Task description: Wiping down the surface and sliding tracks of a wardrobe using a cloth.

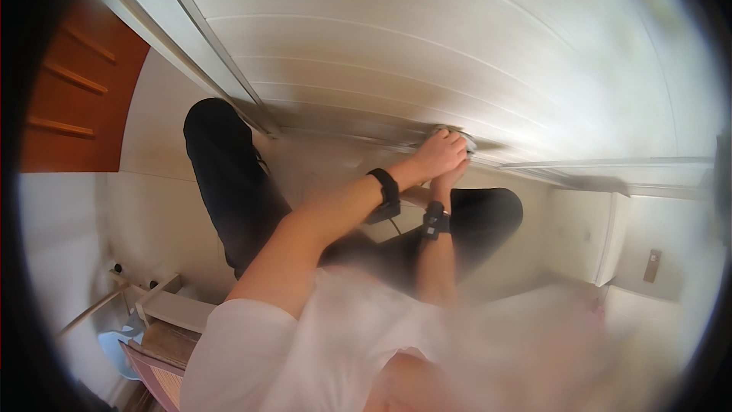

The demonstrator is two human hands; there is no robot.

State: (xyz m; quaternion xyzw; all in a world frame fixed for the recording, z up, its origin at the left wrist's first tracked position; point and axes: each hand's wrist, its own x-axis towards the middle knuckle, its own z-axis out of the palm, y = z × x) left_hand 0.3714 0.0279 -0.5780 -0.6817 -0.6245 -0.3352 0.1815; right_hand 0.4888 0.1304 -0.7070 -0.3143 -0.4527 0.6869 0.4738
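My left hand [441,156] reaches across from the left, its fingers curled over a small grey thing [470,142] low on the white panelled surface [366,84]. Only the rounded edge of that thing shows, so whether it is a cloth or a pad I cannot make out. Just beneath, my right hand [451,175] is closed at the same spot, partly covered by the left. A black band [386,189] circles my left wrist, and another black band [435,221] is on the right.
My legs in black trousers [229,183] are bent to both sides. A white cabinet [583,233] stands at the right. Wooden furniture [171,313] and a light blue object [118,351] lie at the lower left. An orange-brown panel [84,91] is at the upper left.
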